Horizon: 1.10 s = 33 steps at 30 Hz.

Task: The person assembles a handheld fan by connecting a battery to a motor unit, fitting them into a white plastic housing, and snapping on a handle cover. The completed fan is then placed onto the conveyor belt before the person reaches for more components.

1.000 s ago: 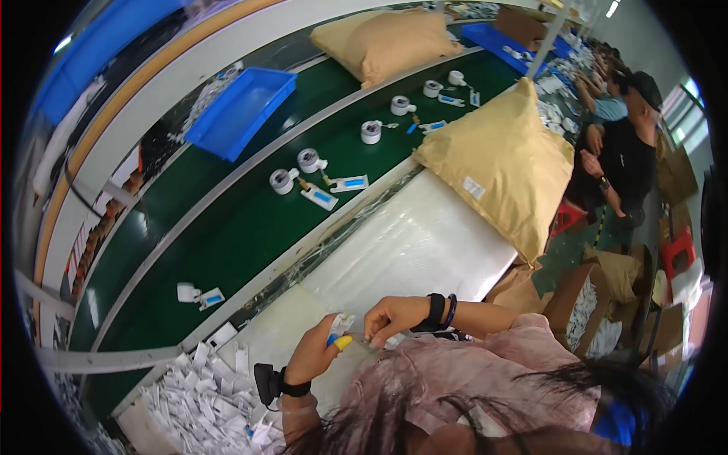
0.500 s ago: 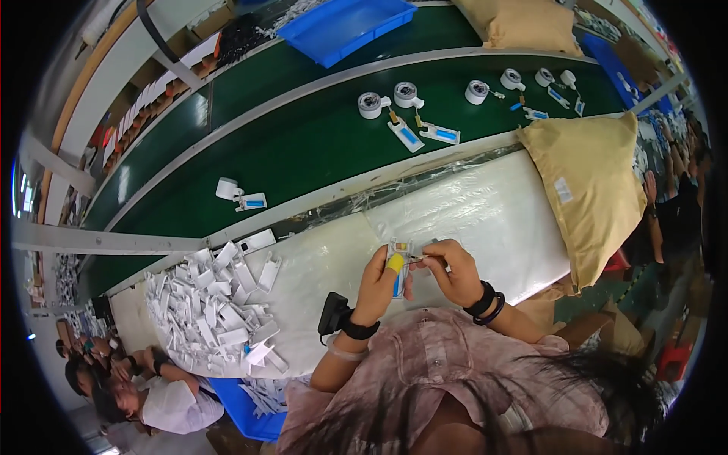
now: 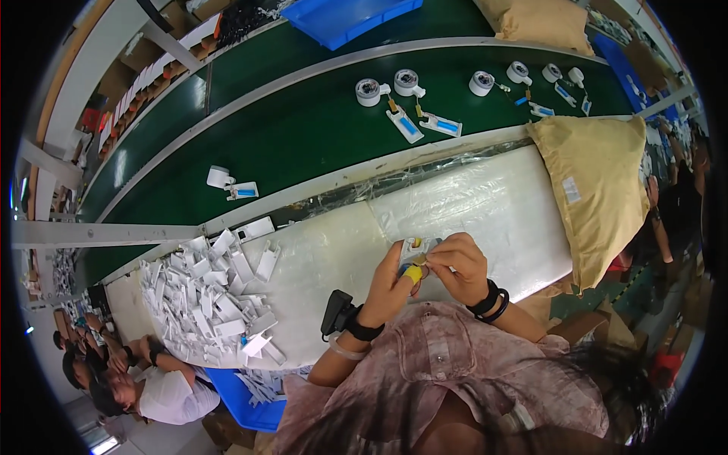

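My left hand (image 3: 387, 292) is closed around a small white plastic housing (image 3: 409, 249), and a yellow cover sits on its thumb. The housing looks like the white casings with a blue cell that lie on the conveyor; much of it is hidden by my fingers. Right beside it, the fingers of my right hand (image 3: 462, 267) pinch together at the housing's edge. What they hold is too small to make out. Both hands are above the plastic-wrapped work surface (image 3: 485, 205), close to my body.
A heap of white plastic casings (image 3: 216, 299) covers the left of the surface, with a blue bin (image 3: 231, 398) below. Beyond runs a green conveyor (image 3: 303, 136) carrying several round white units (image 3: 368, 92) wired to casings. A tan sack (image 3: 599, 197) stands right; a co-worker (image 3: 171, 390) sits lower left.
The housing has tilted in my left hand, and the thumb has shifted lower across it. My right fingers have stayed close, pinching at its edge. The view has shifted slightly.
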Tool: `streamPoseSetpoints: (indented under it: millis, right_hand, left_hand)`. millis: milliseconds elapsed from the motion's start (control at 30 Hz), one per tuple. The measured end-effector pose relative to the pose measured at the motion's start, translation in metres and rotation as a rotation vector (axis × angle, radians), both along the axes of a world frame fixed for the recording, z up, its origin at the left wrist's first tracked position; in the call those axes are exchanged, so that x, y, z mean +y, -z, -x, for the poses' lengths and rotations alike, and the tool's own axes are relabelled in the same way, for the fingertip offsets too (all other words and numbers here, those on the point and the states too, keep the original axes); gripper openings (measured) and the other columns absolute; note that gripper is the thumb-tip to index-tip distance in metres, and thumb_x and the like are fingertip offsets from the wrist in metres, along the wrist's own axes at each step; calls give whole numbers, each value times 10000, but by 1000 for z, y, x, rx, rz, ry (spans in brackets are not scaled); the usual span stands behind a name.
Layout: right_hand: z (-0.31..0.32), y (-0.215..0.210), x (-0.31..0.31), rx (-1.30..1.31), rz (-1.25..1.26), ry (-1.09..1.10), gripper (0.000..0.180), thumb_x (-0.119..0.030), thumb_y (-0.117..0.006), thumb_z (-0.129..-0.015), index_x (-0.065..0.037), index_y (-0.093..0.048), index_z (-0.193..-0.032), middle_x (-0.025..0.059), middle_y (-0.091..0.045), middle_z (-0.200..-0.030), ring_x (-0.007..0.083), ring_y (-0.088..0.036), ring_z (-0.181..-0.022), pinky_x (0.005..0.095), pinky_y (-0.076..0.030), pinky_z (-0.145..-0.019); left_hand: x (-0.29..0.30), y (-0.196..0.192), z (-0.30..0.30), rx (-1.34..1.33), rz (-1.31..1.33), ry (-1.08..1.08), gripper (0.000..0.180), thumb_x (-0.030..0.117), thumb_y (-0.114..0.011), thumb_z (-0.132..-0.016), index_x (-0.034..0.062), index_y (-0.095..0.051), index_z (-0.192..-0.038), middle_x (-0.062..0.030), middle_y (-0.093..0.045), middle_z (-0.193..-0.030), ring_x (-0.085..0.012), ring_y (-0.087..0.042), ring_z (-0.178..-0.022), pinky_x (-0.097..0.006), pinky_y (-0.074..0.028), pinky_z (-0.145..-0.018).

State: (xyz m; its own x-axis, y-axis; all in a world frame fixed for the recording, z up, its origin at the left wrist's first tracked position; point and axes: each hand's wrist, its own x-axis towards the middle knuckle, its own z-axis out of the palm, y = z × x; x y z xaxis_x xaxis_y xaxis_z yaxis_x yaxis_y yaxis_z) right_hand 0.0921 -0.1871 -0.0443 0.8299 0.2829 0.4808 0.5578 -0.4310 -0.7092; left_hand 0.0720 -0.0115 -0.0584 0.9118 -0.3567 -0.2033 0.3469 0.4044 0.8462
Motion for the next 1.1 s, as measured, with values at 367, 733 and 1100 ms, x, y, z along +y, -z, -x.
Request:
streamPoseSetpoints:
  millis: [367, 733, 1100]
  right_hand:
    - [-1, 3, 1, -23, 19, -6, 218, -1, -729, -689, -93, -677, -880, 48, -633, -901, 244, -570, -799, 351, -461, -748]
    - [-2, 0, 4, -42, 46, -4, 245, -1, -754, -667, -93, -668, -877, 43, -622, -873, 236, -562, -783, 341, -443, -744]
    - [-2, -5, 6, -52, 73, -19, 249, 14, -758, -649, -80, -648, -852, 40, -620, -840, 242, -555, -775, 354, -437, -737]
  left_hand:
    - [-3, 1, 4, -86, -170, -9, 401, -28, -396, -884, 14, -393, -1283, -46, -501, -807, -91, -481, -615, -234, -436, -550]
    - [1, 3, 5, -84, -183, -29, 317, 23, -489, -821, -11, -494, -1135, -93, -543, -894, -154, -544, -737, -277, -447, -638]
    - [-5, 9, 9, -133, -365, -78, 259, 104, -550, -872, -13, -518, -1100, -147, -536, -946, -278, -553, -832, -333, -444, -747]
